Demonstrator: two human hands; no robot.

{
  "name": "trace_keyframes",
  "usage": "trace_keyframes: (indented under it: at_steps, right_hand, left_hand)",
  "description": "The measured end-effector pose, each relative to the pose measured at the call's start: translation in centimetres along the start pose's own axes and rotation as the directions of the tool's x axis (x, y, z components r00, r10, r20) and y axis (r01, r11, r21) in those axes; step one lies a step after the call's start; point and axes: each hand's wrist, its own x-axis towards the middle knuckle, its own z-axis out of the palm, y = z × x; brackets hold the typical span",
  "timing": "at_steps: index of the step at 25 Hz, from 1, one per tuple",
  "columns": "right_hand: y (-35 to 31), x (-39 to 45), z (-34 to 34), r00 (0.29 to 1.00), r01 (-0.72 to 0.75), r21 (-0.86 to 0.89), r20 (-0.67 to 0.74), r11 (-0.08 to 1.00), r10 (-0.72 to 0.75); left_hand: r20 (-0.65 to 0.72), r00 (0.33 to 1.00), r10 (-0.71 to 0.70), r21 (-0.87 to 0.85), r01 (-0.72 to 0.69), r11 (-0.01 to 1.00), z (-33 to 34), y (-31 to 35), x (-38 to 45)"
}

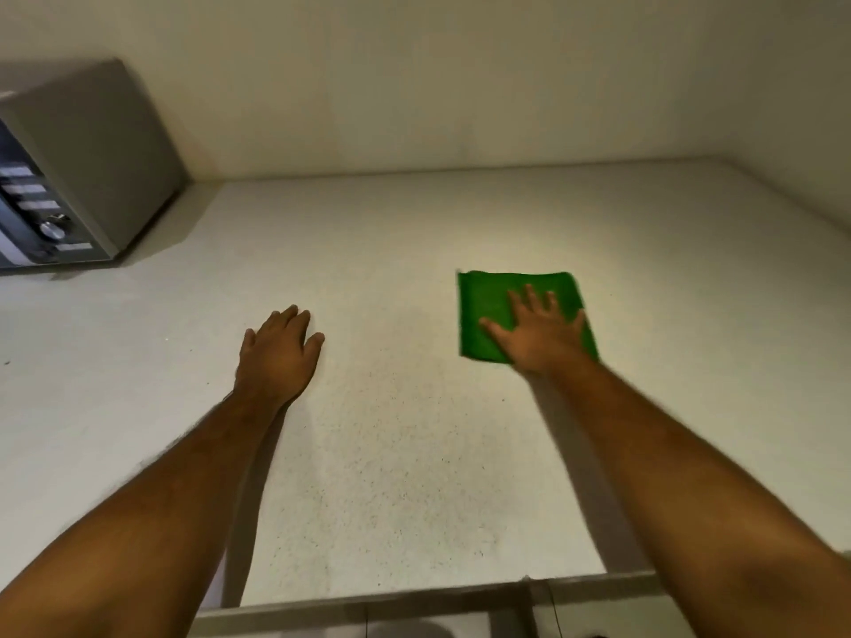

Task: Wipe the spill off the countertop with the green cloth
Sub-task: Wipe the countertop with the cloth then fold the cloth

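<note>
Item: green cloth [488, 310], folded square, flat on the pale speckled countertop [414, 476], well to the right of the microwave [69, 177] and nearer the front edge. Right hand [539, 329]: palm down on the cloth, fingers spread, pressing rather than gripping. Left hand [276, 352]: open, empty, resting on the counter between microwave and cloth. Spill: none clearly discernible; a faint darker patch between the hands may be moisture. Step judged: wiping under way. Next move calls for sliding the pressed cloth leftward, toward the microwave
</note>
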Motion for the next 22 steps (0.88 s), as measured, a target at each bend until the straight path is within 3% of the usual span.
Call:
trace_keyframes:
  at_steps: [3,6,8,10,12,16,22]
  right_hand:
    - [5.9,-0.5,-0.9,0.992,-0.126,0.001,0.015,0.992,0.126]
    - [6.7,-1.2,-1.0,0.999,-0.044,0.106,-0.014,0.993,0.045]
    - [8.0,-1.1,-2.4,0.989,-0.013,0.217,-0.144,0.976,0.045]
    - [10.3,-1.0,-3.6,0.955,-0.072,0.187,-0.272,0.980,0.122]
    - [12.3,-1.2,-4.4,0.931,-0.164,0.131,-0.308,0.978,0.197]
    - [14.4,-0.6,-4.6,0.960,-0.203,0.146,-0.164,0.968,0.226]
    - [16.1,2.6,-4.8,0.986,-0.093,0.212,-0.119,0.973,0.120]
  left_hand:
    - [0.035,0.999,-0.034,-0.107,0.038,0.994,-0.6,1.6,-0.3]
    - [0.057,0.998,0.015,-0.436,0.011,0.900,-0.4,7.1,-0.8]
    - [0.067,0.995,0.072,-0.505,-0.029,0.863,0.4,12.0,-0.8]
    - [0.079,0.992,0.102,-0.499,-0.050,0.865,1.7,16.6,-0.4]
    - [0.080,0.990,0.113,-0.419,-0.070,0.905,3.0,20.4,0.1]
    - [0.048,0.995,0.088,-0.313,-0.069,0.947,5.5,26.6,1.6]
    - [0.076,0.995,0.057,-0.200,-0.041,0.979,8.7,33.5,3.6]
